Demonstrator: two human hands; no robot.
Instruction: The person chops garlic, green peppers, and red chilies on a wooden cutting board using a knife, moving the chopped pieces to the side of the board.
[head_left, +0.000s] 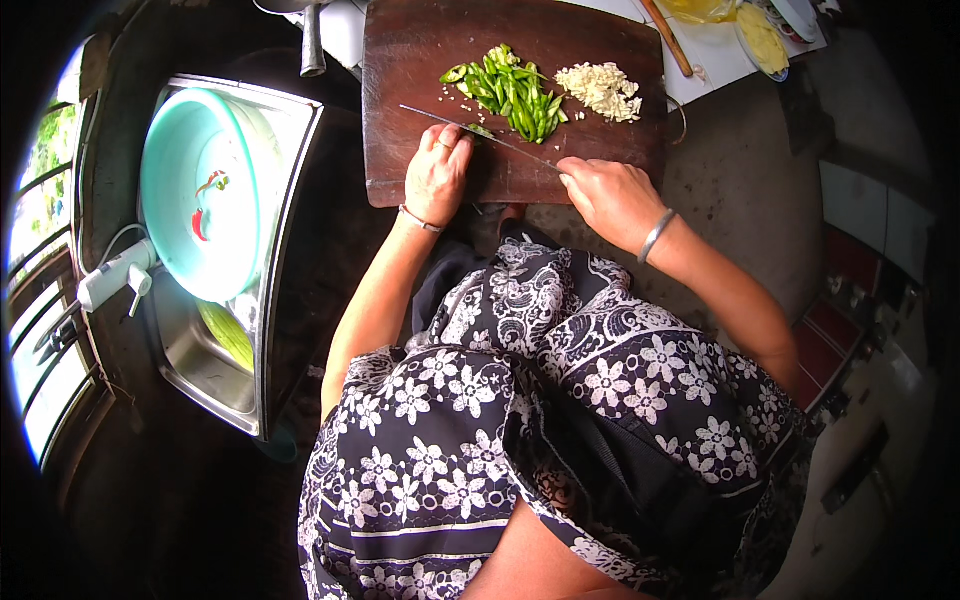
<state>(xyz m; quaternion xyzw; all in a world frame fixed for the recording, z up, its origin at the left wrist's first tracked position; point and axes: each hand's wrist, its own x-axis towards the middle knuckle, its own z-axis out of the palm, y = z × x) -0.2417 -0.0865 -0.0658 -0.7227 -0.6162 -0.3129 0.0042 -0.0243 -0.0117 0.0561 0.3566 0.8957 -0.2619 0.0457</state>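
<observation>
My right hand grips a kitchen knife, its thin blade seen nearly edge-on and slanting up to the left over a dark wooden cutting board. Close against the blade, my left hand has its fingers bent down together on a small piece of green pepper; what lies under the fingers is mostly hidden. Beyond the blade is a heap of sliced green peppers. To its right sits a pile of chopped pale garlic, and small bits are scattered between the heaps.
Left of me, a turquoise basin with red pepper pieces rests on a steel sink. A long green vegetable lies in the sink. A pan handle juts in behind. A wooden stick lies beyond the board's right edge.
</observation>
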